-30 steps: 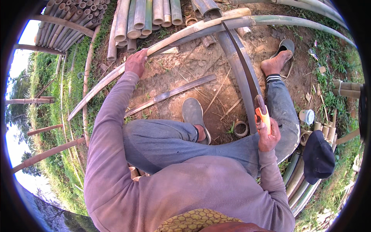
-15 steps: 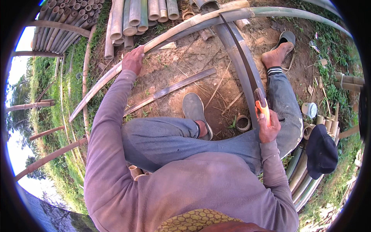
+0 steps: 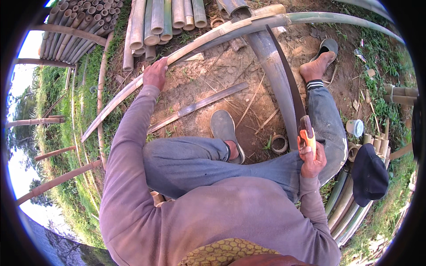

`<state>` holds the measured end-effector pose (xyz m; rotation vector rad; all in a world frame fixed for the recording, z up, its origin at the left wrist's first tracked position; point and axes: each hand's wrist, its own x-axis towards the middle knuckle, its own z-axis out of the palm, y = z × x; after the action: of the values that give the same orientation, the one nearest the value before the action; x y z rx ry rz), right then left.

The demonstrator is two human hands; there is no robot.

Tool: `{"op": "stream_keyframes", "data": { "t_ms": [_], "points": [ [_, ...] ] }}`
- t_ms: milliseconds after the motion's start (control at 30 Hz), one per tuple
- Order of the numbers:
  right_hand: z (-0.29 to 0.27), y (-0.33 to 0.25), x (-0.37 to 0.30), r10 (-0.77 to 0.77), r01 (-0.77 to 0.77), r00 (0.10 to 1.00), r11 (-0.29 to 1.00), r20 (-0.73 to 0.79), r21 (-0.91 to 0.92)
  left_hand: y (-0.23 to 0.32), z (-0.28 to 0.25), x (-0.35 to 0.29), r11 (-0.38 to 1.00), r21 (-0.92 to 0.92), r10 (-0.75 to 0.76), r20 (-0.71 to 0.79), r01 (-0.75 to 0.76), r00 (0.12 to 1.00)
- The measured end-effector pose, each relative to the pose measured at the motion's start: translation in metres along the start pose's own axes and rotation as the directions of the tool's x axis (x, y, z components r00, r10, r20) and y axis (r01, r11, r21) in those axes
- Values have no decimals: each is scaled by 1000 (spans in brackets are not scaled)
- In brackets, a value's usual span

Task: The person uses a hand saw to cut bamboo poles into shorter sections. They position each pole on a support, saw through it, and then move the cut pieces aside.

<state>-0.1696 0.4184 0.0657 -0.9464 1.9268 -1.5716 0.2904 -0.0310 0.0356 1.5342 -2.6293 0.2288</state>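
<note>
My left hand (image 3: 155, 74) is wrapped round a long split bamboo pole (image 3: 208, 39), which runs from the left up across the far side to the upper right. In my right hand (image 3: 313, 160) is a handsaw (image 3: 288, 80), gripped by its orange handle near my right knee. The saw's long dark blade points away from me, its tip close to the near edge of the pole. Beneath the pole and beside the blade lies a thick grey bamboo piece (image 3: 271, 62), slanting toward my right leg. Whether the blade touches the bamboo I cannot tell.
Cut bamboo tubes (image 3: 157, 22) are piled at the far left, with a stacked rack (image 3: 82, 26) beyond. A bamboo strip (image 3: 199, 106) lies on the dirt between my legs. A bamboo ring (image 3: 279, 144), a white cup (image 3: 354, 127) and a dark cap (image 3: 369, 173) are at the right.
My right hand has drawn the saw back toward me and slightly right, so its tip has slid off the pole's top to its near edge. My left hand keeps its hold, shifted slightly.
</note>
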Motion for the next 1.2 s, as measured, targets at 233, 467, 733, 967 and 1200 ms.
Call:
{"op": "stream_keyframes", "data": {
  "t_ms": [233,467,733,967,1200],
  "points": [
    [2,0,28,-27,42,992,991,-119,123,13,-7,-61,975,88,212,-87,-205,973],
    [16,-4,42,-178,176,983,984,-44,-37,112,-43,8,869,-114,478,-53,-481,877],
    [18,-6,69,-340,329,939,934,-59,-141,223,-27,184,985,-165,9,359,53,933],
    [24,2,89,-249,239,967,961,-58,-141,257,-19,195,967,-253,115,317,-33,941],
    [43,2,104,-155,154,986,988,-58,-26,279,-20,196,960,-275,42,347,59,937]
  ]
}}
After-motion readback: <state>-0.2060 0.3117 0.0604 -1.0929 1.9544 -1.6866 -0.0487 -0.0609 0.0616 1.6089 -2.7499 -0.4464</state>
